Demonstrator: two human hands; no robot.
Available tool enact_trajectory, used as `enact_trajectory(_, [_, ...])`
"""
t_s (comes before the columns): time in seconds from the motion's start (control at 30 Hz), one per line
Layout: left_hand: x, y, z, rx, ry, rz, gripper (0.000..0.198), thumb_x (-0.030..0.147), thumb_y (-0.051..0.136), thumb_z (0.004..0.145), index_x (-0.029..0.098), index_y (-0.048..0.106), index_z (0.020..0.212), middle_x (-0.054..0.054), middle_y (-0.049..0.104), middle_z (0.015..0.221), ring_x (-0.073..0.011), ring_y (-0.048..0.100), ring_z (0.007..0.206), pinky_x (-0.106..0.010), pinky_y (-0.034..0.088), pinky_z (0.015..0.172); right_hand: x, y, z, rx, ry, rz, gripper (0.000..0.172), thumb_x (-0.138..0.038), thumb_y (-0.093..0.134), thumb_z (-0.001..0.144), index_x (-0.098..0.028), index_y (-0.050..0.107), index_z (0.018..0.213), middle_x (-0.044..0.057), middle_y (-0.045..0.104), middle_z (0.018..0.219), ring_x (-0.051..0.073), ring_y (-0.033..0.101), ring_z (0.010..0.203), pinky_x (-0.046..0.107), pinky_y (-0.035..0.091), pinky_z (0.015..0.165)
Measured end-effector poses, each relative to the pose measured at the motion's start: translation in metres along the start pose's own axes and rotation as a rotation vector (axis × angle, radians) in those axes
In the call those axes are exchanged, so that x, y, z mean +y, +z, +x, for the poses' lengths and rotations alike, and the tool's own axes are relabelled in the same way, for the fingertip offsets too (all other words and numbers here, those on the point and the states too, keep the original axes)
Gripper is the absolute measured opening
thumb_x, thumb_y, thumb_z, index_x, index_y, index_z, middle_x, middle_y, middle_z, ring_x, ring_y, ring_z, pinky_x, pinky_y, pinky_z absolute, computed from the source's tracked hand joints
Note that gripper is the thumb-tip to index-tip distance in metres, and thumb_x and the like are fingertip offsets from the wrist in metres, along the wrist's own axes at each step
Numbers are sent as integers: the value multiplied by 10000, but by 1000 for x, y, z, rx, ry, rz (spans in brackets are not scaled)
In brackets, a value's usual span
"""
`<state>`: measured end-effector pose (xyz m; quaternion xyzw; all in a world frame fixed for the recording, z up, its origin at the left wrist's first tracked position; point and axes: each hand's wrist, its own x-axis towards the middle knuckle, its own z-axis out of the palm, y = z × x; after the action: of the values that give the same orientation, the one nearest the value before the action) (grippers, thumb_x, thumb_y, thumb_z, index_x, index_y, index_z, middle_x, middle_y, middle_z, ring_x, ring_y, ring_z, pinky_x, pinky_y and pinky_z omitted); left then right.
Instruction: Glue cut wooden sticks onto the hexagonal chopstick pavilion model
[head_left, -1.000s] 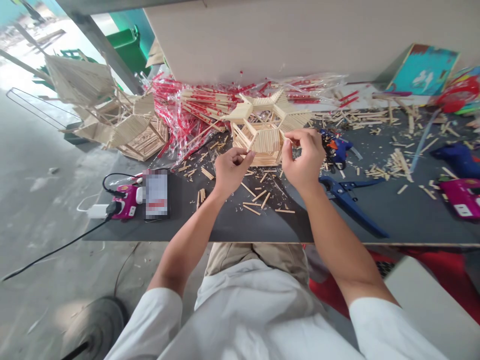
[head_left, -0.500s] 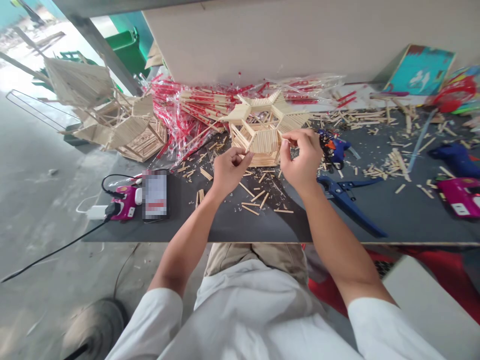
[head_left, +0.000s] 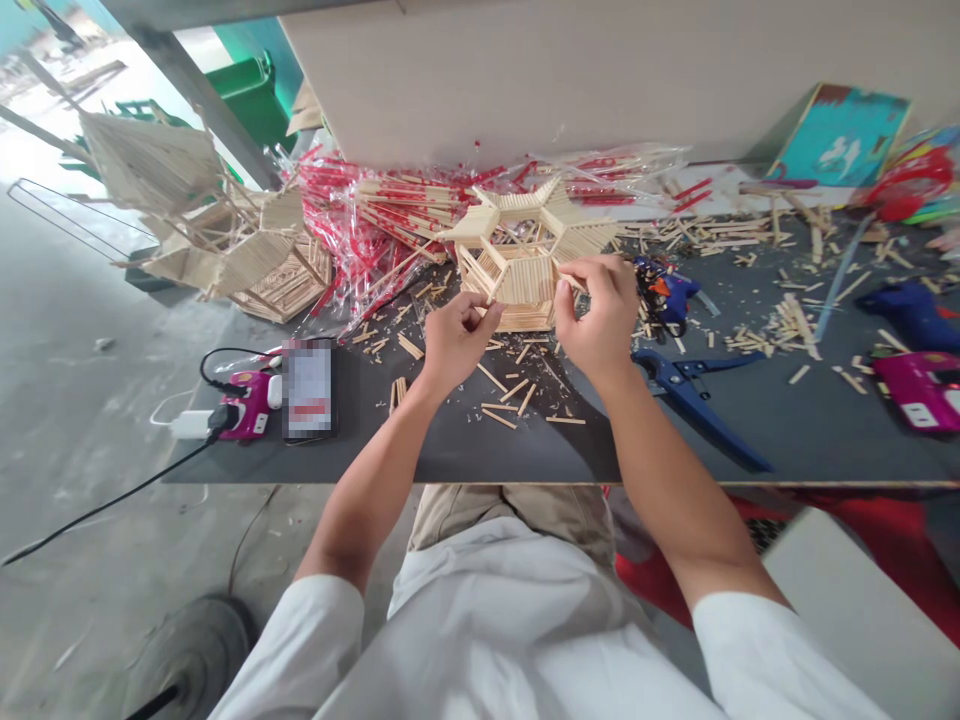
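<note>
As left hand (head_left: pixel 454 342) and right hand (head_left: pixel 600 318) grip thin wooden sticks (head_left: pixel 572 283), pinched shut, against the pale hexagonal stick-built model (head_left: pixel 523 272), uneven pressure could crack joints.

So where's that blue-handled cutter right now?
In the head view, the blue-handled cutter lies on the dark tabletop, just right of the right hand and nearer the person than the blue glue gun.

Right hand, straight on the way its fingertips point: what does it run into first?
Most likely the stick model: the right hand, pinching a small stick, points forward-left at its near panel, almost touching. Depth is hard to judge from this view.
</note>
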<state>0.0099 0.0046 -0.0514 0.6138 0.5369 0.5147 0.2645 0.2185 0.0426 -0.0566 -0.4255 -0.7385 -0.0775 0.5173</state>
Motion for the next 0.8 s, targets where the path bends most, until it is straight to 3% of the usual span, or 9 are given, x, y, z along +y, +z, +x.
enact_trajectory(0.13, [1,0,0,4,10,13,225,399,698,936,202,639,845,89,436,525,-76,337,493,-255,287,540,-10,-1,-1,-76,11,-91,285,-345,534,1023,-261,636,1276,125,683,1247,346,599,1205,592,473,1060])
enact_trajectory(0.33, [2,0,-2,-10,-7,-1,239,419,695,939,204,634,854,89,429,524,-76,342,489,-244,271,523,-32,4,-2,-183,-84,-73,201,-368,592,1035,-325,667,1215,57,711,1269,339,532,1357,601,355,1178])
enact_trajectory(0.63, [-5,1,-1,-15,9,-23,186,375,687,940,209,640,871,90,420,529,-71,313,482,-239,240,513,-37,12,-7,-258,-185,30,351,-225,537,1049,-361,616,1363,69,679,1299,285,559,1277,521,440,1093])
enact_trajectory(0.8, [-5,1,-1,-12,15,-18,145,343,689,926,207,657,889,94,438,528,-70,339,479,-234,266,519,-35,12,-8,-237,-248,71,361,-186,532,1041,-344,615,1355,73,677,1270,265,597,1193,482,503,1045])
